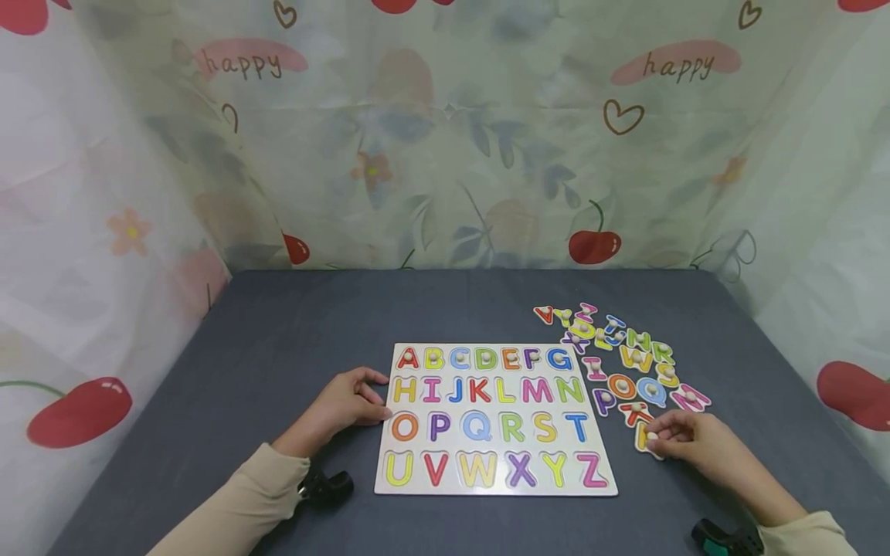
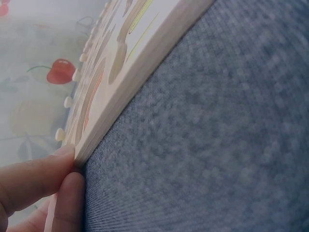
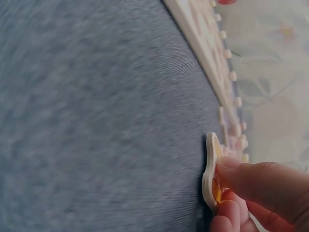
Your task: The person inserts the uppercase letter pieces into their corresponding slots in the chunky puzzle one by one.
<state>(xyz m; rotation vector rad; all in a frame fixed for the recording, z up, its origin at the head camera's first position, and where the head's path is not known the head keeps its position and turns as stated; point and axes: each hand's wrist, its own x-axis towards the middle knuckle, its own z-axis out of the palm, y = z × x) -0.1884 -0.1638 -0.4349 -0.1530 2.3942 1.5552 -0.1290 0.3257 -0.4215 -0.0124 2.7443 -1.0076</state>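
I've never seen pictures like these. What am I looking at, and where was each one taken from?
There is no robot here; someone is working bare-handed. The wide picture comes from a camera worn on the head, the two close-ups from wrist cameras. On the dark grey cloth lies an alphabet puzzle board with letters A to G filled in. Loose letter pieces lie to its right. The left hand holds the board's left edge; the right hand pinches a yellow letter piece.

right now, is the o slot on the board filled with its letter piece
No, the orange O piece lies loose to the right of the board, whose O slot shows no knob.
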